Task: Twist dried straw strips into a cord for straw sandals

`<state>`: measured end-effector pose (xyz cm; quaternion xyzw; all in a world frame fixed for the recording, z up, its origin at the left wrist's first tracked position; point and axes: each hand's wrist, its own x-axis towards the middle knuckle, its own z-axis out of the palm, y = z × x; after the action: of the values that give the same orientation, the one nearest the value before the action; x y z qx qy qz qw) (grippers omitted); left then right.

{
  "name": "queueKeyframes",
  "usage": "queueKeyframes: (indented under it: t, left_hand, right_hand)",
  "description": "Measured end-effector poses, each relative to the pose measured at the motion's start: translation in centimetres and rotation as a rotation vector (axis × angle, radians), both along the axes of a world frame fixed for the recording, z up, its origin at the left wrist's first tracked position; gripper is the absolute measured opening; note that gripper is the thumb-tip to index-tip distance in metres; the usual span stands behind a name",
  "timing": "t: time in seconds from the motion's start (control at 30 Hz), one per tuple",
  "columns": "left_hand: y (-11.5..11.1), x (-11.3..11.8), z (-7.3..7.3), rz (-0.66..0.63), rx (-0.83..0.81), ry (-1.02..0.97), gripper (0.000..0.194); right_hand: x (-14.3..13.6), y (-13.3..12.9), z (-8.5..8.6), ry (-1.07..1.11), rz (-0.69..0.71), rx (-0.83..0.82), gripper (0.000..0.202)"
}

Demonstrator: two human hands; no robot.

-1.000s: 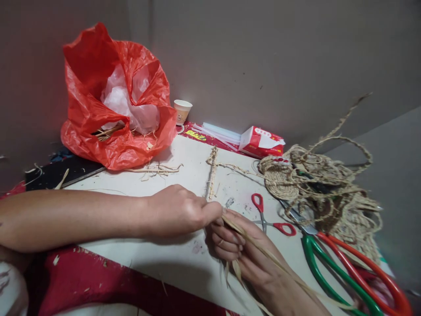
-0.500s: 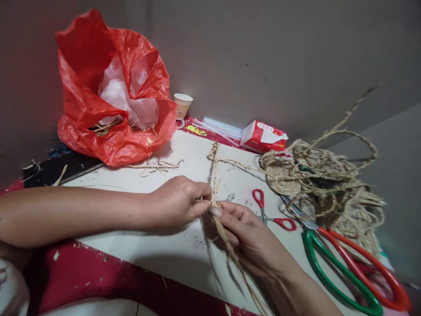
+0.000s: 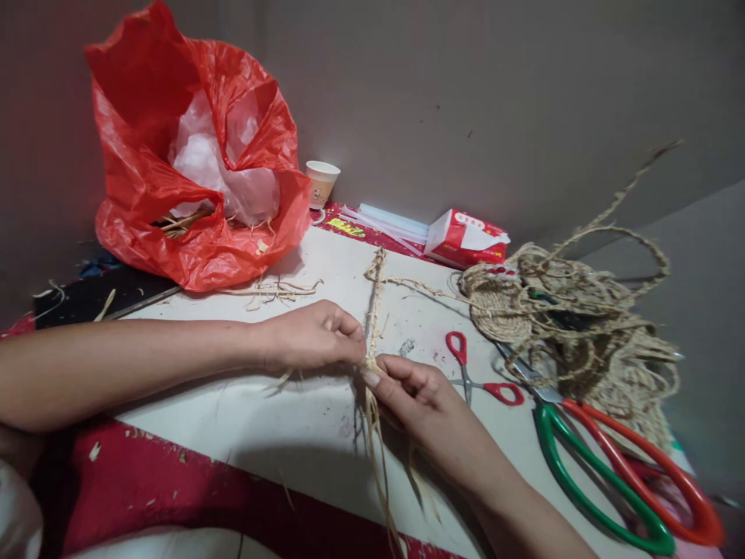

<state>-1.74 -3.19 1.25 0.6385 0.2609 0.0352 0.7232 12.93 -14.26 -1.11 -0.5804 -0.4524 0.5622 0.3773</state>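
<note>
A narrow braid of straw (image 3: pixel 375 303) runs down the middle of the white board (image 3: pixel 326 268), its loose strands (image 3: pixel 378 458) trailing below toward the front edge. My left hand (image 3: pixel 317 334) comes in from the left, fingers closed at the braid's lower end. From the right, my right hand (image 3: pixel 416 396) pinches the same end between thumb and fingers, just beneath the left fingertips. A thin braided cord (image 3: pixel 424 286) joins the top of the braid to a heap of straw braid (image 3: pixel 587 318) on the right.
A red plastic bag (image 3: pixel 198 155) stands open at the back left, straw bits (image 3: pixel 279 289) beside it. Behind are a paper cup (image 3: pixel 321 182) and a tissue pack (image 3: pixel 469 239). Small red-handled scissors (image 3: pixel 459 349) and large green-and-red-handled scissors (image 3: pixel 605 481) lie at the right.
My left hand has shifted slightly up and left and its fingers have turned. The loose strands now hang straighter down, some apart from the others. My right hand keeps its pinch.
</note>
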Motion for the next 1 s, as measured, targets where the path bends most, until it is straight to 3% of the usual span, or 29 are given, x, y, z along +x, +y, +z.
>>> queueKeyframes:
  t: [0.17,0.4,0.7,0.87,1.0]
  left_hand:
    - [0.2,0.1,0.2,0.044,-0.111,0.006,0.007]
    - [0.0,-0.1,0.2,0.025,-0.053,-0.069,0.019]
    - [-0.2,-0.2,-0.4,0.044,0.042,-0.139,0.011]
    - [-0.4,-0.4,-0.3,-0.013,0.209,-0.205,0.007]
    - [-0.6,-0.6,-0.7,-0.072,0.533,-0.242,0.014]
  right_hand:
    - [0.0,0.0,0.2,0.28,-0.036,-0.11,0.028]
    - [0.6,0.1,0.4,0.794,-0.069,-0.272,0.022]
    - [0.6,0.1,0.5,0.954,-0.091,-0.34,0.024]
    - [0.5,0.1,0.6,0.96,-0.109,-0.347,0.021]
    - [0.5,0.0,0.7,0.948,-0.117,-0.357,0.017]
